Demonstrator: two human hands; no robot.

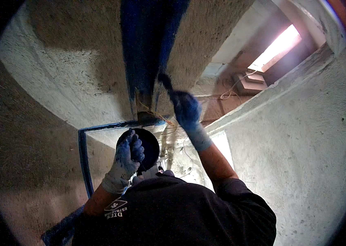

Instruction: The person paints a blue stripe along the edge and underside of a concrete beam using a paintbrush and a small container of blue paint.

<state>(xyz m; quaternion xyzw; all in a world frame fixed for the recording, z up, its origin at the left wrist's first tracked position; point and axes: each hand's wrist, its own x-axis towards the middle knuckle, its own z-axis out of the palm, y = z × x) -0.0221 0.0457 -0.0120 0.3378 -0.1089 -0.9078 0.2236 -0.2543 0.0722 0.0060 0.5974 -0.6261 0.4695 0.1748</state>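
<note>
Right grip (187,108), clamped on the brush (165,81), should stroke lightly along the blue band (142,45), with the left grip (128,153), clamped on the bucket (151,145), holding level.

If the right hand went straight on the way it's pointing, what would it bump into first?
Most likely the dark blue painted strip, with the brush in the right hand leading; depth is unclear, so the brush may already be touching it.

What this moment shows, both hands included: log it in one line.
left hand: gloved, holds dark round container | right hand: gloved, grips brush | brush position: by blue band, contact unclear
</note>
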